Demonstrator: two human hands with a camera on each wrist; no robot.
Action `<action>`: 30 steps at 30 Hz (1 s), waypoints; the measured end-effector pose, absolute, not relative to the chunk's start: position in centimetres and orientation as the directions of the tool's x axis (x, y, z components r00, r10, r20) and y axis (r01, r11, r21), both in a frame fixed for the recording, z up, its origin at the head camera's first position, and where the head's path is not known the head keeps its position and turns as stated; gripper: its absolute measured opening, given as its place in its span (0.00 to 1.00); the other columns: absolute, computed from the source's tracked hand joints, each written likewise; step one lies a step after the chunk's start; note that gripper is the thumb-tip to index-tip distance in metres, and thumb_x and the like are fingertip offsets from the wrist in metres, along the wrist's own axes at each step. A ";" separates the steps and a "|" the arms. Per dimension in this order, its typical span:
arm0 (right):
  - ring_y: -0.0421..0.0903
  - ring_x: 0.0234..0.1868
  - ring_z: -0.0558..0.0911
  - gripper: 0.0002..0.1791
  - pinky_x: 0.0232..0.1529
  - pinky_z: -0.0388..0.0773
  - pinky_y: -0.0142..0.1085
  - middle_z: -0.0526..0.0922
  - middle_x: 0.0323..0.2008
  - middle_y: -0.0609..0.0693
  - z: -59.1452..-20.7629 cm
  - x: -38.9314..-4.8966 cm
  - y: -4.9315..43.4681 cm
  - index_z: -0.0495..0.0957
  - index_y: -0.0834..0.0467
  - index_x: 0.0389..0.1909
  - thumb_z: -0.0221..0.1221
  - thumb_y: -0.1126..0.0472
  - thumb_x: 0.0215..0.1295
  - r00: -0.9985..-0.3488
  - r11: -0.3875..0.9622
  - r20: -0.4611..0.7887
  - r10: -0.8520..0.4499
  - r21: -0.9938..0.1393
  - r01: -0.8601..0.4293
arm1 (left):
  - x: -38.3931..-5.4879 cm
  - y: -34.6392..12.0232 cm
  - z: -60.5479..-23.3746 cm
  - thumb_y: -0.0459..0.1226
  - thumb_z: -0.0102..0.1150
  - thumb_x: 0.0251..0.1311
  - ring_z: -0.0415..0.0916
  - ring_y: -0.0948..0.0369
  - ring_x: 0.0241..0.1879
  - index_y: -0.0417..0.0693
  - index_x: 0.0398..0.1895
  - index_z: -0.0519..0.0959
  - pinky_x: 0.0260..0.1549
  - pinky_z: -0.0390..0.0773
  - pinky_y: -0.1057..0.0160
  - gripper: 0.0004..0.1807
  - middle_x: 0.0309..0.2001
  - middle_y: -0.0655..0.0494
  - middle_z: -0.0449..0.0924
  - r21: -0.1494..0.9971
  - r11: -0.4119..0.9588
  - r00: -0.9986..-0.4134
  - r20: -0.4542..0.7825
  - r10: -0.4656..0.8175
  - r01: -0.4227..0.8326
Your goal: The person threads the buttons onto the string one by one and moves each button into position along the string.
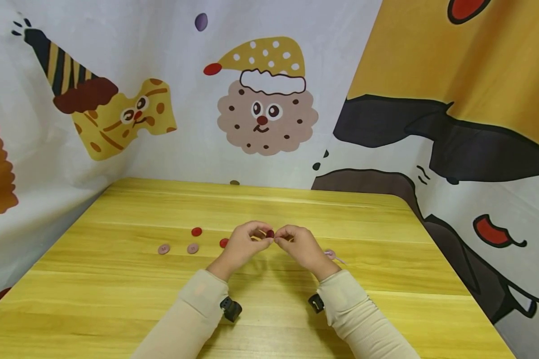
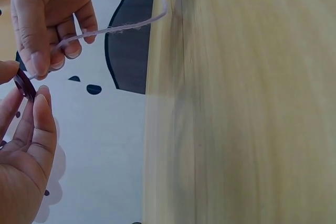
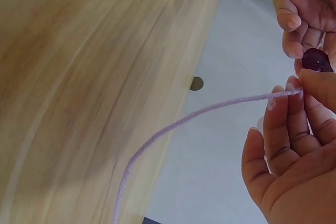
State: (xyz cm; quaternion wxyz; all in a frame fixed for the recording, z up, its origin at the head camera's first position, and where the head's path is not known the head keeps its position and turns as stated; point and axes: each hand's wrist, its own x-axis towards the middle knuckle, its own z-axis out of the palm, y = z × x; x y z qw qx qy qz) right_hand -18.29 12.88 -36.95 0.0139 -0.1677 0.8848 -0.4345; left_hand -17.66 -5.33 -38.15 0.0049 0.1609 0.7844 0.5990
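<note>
Above the middle of the table, my left hand point(image 1: 242, 244) pinches a dark maroon button point(image 2: 24, 84) by its edge between thumb and fingers. Close beside it, my right hand point(image 1: 302, 248) pinches a pale purple string point(image 3: 226, 102) near its end, right by the button's face. Whether the tip has entered a hole is hidden by the fingers. From the right hand the string droops to the table, where a pinkish button point(image 1: 330, 254) lies at its other end.
Left of the hands lie two red buttons point(image 1: 196, 232) and two dusty pink buttons point(image 1: 192, 248); one red one is partly behind the left hand. The wooden table point(image 1: 94, 299) reaches back to a printed cartoon curtain point(image 1: 179, 159).
</note>
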 end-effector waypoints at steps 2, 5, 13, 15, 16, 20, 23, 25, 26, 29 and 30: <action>0.43 0.37 0.77 0.04 0.36 0.77 0.36 0.83 0.36 0.45 -36.9 -18.3 12.9 0.82 0.55 0.37 0.60 0.64 0.67 -0.942 0.565 0.127 -0.311 -0.772 -0.290 | -17.7 -5.3 -38.1 0.35 0.64 0.61 0.76 0.57 0.42 0.46 0.49 0.80 0.36 0.79 0.60 0.13 0.43 0.55 0.82 0.941 0.230 -0.947 0.187 0.259 0.249; 0.43 0.37 0.77 0.04 0.37 0.77 0.36 0.83 0.36 0.45 -37.0 -18.3 12.9 0.82 0.55 0.37 0.60 0.64 0.67 -0.940 0.561 0.135 -0.313 -0.772 -0.298 | -17.7 -5.3 -38.2 0.35 0.64 0.61 0.76 0.58 0.41 0.46 0.49 0.80 0.36 0.79 0.61 0.13 0.43 0.55 0.82 0.938 0.235 -0.947 0.193 0.259 0.255; 0.43 0.37 0.78 0.03 0.37 0.77 0.37 0.84 0.36 0.46 -37.1 -18.4 12.9 0.82 0.56 0.37 0.60 0.65 0.66 -0.939 0.549 0.146 -0.310 -0.779 -0.302 | -17.7 -5.1 -38.2 0.35 0.64 0.61 0.76 0.57 0.41 0.45 0.49 0.81 0.36 0.80 0.60 0.13 0.43 0.54 0.82 0.940 0.232 -0.949 0.190 0.251 0.250; 0.43 0.38 0.78 0.03 0.37 0.77 0.37 0.84 0.36 0.46 -37.1 -18.4 12.9 0.82 0.56 0.37 0.60 0.65 0.66 -0.941 0.546 0.144 -0.307 -0.783 -0.298 | -17.8 -5.1 -38.3 0.35 0.64 0.61 0.77 0.57 0.41 0.45 0.49 0.81 0.36 0.80 0.60 0.13 0.43 0.54 0.82 0.941 0.231 -0.949 0.190 0.250 0.249; 0.44 0.38 0.78 0.03 0.38 0.77 0.37 0.84 0.37 0.46 -37.1 -18.3 12.9 0.82 0.56 0.37 0.60 0.65 0.66 -0.942 0.545 0.142 -0.305 -0.785 -0.295 | -17.8 -5.0 -38.3 0.35 0.64 0.61 0.77 0.57 0.41 0.45 0.49 0.81 0.36 0.80 0.60 0.13 0.43 0.54 0.82 0.941 0.229 -0.949 0.190 0.250 0.249; 0.43 0.38 0.78 0.04 0.38 0.77 0.37 0.84 0.37 0.46 -37.2 -18.3 12.9 0.82 0.56 0.38 0.59 0.64 0.67 -0.944 0.534 0.135 -0.300 -0.796 -0.284 | -17.9 -5.0 -38.4 0.34 0.64 0.60 0.77 0.57 0.41 0.44 0.49 0.81 0.36 0.80 0.60 0.14 0.44 0.53 0.82 0.940 0.232 -0.948 0.192 0.254 0.252; 0.43 0.37 0.78 0.04 0.37 0.77 0.37 0.83 0.37 0.46 -37.1 -18.2 12.9 0.82 0.56 0.38 0.59 0.64 0.67 -0.946 0.525 0.136 -0.296 -0.804 -0.280 | -17.9 -5.0 -38.4 0.34 0.64 0.60 0.77 0.57 0.42 0.43 0.50 0.80 0.36 0.80 0.60 0.14 0.44 0.53 0.82 0.937 0.231 -0.945 0.198 0.261 0.261; 0.43 0.36 0.78 0.04 0.36 0.77 0.36 0.83 0.36 0.47 -37.1 -18.2 12.9 0.82 0.56 0.38 0.59 0.64 0.67 -0.946 0.521 0.140 -0.291 -0.807 -0.279 | -17.9 -5.0 -38.4 0.34 0.63 0.61 0.77 0.56 0.42 0.41 0.50 0.80 0.37 0.80 0.60 0.15 0.44 0.53 0.82 0.936 0.229 -0.943 0.202 0.265 0.265; 0.43 0.36 0.77 0.04 0.36 0.77 0.36 0.83 0.36 0.47 -37.1 -18.2 12.9 0.82 0.57 0.38 0.59 0.64 0.67 -0.947 0.519 0.142 -0.289 -0.808 -0.280 | -17.9 -5.0 -38.4 0.34 0.63 0.61 0.77 0.56 0.42 0.41 0.50 0.80 0.37 0.80 0.60 0.15 0.45 0.52 0.82 0.937 0.226 -0.942 0.203 0.266 0.266; 0.43 0.35 0.77 0.04 0.36 0.77 0.36 0.83 0.36 0.46 -37.1 -18.2 12.8 0.82 0.57 0.38 0.59 0.65 0.67 -0.946 0.515 0.148 -0.287 -0.809 -0.283 | -17.8 -5.0 -38.5 0.34 0.64 0.60 0.77 0.56 0.42 0.41 0.49 0.80 0.37 0.80 0.60 0.14 0.45 0.52 0.82 0.940 0.219 -0.943 0.201 0.264 0.262; 0.43 0.35 0.77 0.04 0.36 0.77 0.36 0.83 0.35 0.46 -37.1 -18.2 12.8 0.83 0.57 0.38 0.59 0.65 0.67 -0.946 0.514 0.149 -0.287 -0.810 -0.283 | -17.8 -5.0 -38.5 0.34 0.64 0.60 0.78 0.56 0.42 0.42 0.49 0.81 0.37 0.80 0.60 0.14 0.44 0.52 0.82 0.942 0.217 -0.945 0.196 0.262 0.256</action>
